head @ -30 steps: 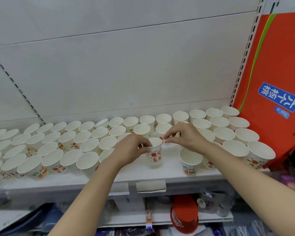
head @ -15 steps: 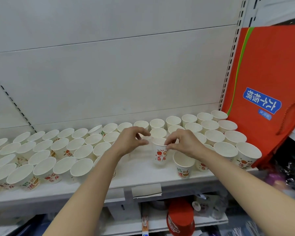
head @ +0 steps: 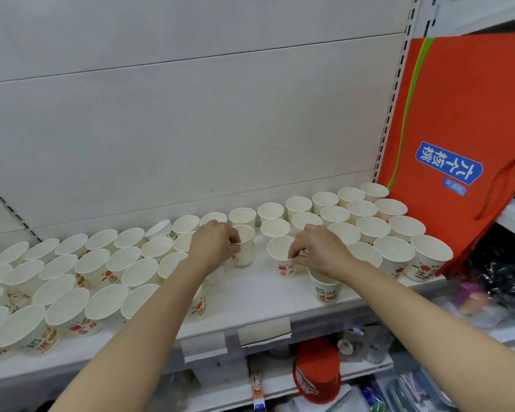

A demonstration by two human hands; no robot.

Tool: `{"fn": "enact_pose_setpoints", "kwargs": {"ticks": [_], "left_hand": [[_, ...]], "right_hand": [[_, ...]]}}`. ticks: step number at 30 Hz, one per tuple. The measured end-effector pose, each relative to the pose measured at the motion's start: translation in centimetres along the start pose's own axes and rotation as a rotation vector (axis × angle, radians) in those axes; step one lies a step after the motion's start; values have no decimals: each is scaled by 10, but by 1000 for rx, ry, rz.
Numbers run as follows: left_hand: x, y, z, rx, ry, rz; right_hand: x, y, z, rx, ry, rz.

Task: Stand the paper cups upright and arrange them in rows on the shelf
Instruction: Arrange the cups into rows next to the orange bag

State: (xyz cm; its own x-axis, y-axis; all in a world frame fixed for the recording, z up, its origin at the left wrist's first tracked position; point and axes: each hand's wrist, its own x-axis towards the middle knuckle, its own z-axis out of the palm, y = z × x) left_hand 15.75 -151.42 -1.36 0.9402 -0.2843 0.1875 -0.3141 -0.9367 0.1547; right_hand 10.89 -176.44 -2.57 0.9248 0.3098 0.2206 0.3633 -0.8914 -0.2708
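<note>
Several white paper cups with red fruit prints stand upright in rows on a white shelf [head: 259, 295]. My left hand [head: 213, 243] grips one cup [head: 246, 246] in the middle gap. My right hand [head: 318, 251] pinches the rim of another upright cup [head: 281, 258] just to the right. A further cup [head: 326, 291] stands below my right wrist, near the front edge. Rows of cups fill the shelf on the left [head: 69, 281] and on the right [head: 393, 233].
A red bag [head: 458, 123] with a blue label leans at the shelf's right end. The white back panel [head: 191, 129] rises behind the cups. Below the shelf sits a red container [head: 317, 373] among other goods. Paper price tags [head: 263, 331] hang on the front edge.
My left hand moved from the cup in the middle to a cup further left and took hold of it. My right hand now pinches the rim of the middle cup.
</note>
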Motion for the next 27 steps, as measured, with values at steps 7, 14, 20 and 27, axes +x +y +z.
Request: {"fn": "enact_pose_setpoints", "kwargs": {"ticks": [7, 14, 20, 27], "left_hand": [[-32, 6, -27, -161, -25, 45], [-53, 17, -42, -206, -39, 73], [-78, 19, -36, -137, -77, 139], [-101, 10, -24, -176, -26, 149]], "right_hand": [[-8, -2, -6, 86, 51, 10], [-8, -33, -18, 271, 203, -103], [39, -42, -31, 142, 166, -118], [117, -41, -1, 52, -9, -38]]}}
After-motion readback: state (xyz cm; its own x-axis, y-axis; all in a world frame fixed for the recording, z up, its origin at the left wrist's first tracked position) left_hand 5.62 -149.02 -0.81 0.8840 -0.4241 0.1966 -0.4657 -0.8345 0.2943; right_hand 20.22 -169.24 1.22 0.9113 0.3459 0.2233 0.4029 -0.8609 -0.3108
